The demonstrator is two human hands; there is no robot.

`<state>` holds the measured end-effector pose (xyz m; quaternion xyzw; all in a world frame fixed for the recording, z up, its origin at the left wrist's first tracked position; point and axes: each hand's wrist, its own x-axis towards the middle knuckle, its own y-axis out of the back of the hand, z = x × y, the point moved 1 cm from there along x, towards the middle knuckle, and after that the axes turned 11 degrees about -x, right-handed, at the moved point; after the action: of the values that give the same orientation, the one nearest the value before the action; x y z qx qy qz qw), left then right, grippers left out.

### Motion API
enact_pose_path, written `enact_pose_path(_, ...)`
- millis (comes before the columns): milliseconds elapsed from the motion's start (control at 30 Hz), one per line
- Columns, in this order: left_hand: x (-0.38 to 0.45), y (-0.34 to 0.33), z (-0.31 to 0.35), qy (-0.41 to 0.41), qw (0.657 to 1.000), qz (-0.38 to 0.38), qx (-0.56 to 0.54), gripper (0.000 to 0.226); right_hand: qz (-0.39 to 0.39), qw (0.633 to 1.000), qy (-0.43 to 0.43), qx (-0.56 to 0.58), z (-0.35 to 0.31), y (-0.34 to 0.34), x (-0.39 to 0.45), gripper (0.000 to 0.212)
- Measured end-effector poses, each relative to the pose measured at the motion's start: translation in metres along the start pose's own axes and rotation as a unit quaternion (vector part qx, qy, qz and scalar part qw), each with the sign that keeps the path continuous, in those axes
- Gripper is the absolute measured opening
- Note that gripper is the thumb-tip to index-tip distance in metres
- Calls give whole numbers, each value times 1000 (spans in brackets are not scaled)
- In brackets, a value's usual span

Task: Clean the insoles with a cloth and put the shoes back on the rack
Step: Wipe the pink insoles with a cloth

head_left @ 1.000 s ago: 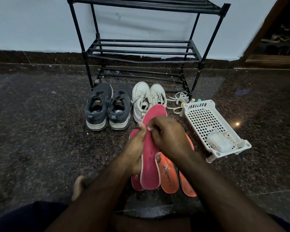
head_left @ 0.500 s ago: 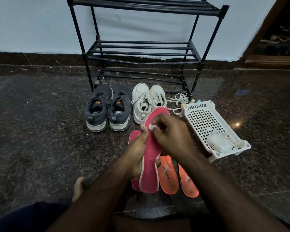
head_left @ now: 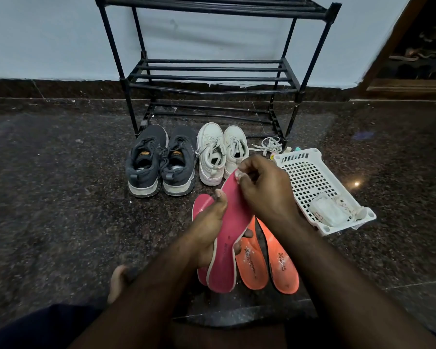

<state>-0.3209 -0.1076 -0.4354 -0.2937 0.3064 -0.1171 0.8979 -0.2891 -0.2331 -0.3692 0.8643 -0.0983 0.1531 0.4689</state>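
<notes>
My left hand (head_left: 208,227) grips a pink insole (head_left: 230,238) around its middle, thumb on top, toe end pointing away. My right hand (head_left: 263,190) pinches a small white cloth (head_left: 238,175) against the insole's toe end. A second pink insole (head_left: 202,201) lies on the floor under my left hand. Two orange insoles (head_left: 253,263) (head_left: 283,268) lie side by side to the right. A dark grey pair of sneakers (head_left: 161,162) and a white pair of sneakers (head_left: 220,152) stand before the black shoe rack (head_left: 212,76).
A white perforated plastic basket (head_left: 310,177) holding a clear pouch (head_left: 329,212) sits tilted on the floor at right. Loose white laces (head_left: 269,146) and small bottles lie by the rack's right leg. My bare foot (head_left: 118,280) rests at lower left on dark granite floor.
My right hand has slid with the cloth up along the pink insole from its middle to its toe end. My left hand keeps the same hold.
</notes>
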Motion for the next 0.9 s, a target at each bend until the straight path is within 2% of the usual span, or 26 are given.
enact_pose_path(133,4,2,3,-10,1000,-12,-27,76,-33,997,71,-25,-10,-6,-17,14)
enact_pose_path(200,2,5,5,-20,999,-21,-17,76,-5,998,51,-46,1,-5,-7,16)
enact_pose_path(267,0,4,6,-23,999,-28,-21,71,-1,1000,13,-18,4,-1,-5,15)
enact_pose_path(367,3,2,6,-9,999,-34,-42,62,-35,998,59,0,-16,-4,-19,12)
enact_pose_path(433,6,4,4,-9,999,-34,-41,67,-26,997,70,-31,-11,-7,-18,12)
enact_pose_path(567,3,3,7,-16,998,-42,-49,77,-2,999,16,-29,3,1,-9,14)
enact_pose_path(667,6,4,6,-24,992,-36,-115,76,-47,996,75,-4,-17,-5,-28,15)
enact_pose_path(767,10,6,5,-24,991,-46,-120,86,-22,996,76,-40,-6,-9,-18,13)
enact_pose_path(833,10,6,6,-18,993,-60,-105,81,1,998,46,-51,1,-6,-11,13)
enact_pose_path(900,13,7,5,-20,991,-58,-121,75,-20,998,53,-27,-6,-5,-18,12)
